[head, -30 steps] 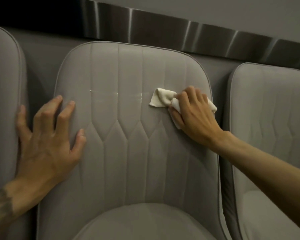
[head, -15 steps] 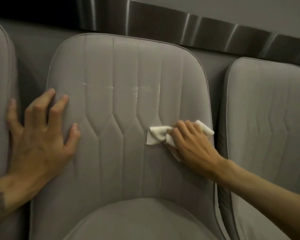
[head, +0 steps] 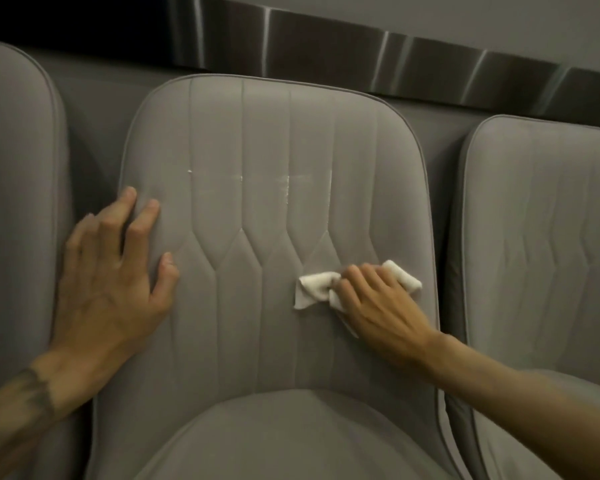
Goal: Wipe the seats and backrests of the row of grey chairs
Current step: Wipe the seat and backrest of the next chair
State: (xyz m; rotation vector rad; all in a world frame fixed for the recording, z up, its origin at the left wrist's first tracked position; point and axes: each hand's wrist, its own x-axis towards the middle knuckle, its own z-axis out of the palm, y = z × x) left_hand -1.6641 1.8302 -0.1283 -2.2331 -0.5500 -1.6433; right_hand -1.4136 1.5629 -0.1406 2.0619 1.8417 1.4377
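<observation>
Against backrest (head: 267,237), cloth (head: 313,285) in right hand (head: 378,306)

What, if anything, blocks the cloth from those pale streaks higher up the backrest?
Nothing visible. Bare fabric lies between the white cloth in the right hand and the pale streaks; the left hand rests at the backrest's left edge.

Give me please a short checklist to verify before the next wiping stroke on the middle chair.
1. Grip of right hand on cloth: ok, fingers curl over it.
2. Contact of cloth with middle backrest: ok.
3. Bracing by left hand at the backrest's left edge: ok.
4. Upper backrest free of marks: not ok, pale streaks cross it.
5. Wiping of seat done: cannot tell.
6. Dampness of cloth: cannot tell.
</observation>
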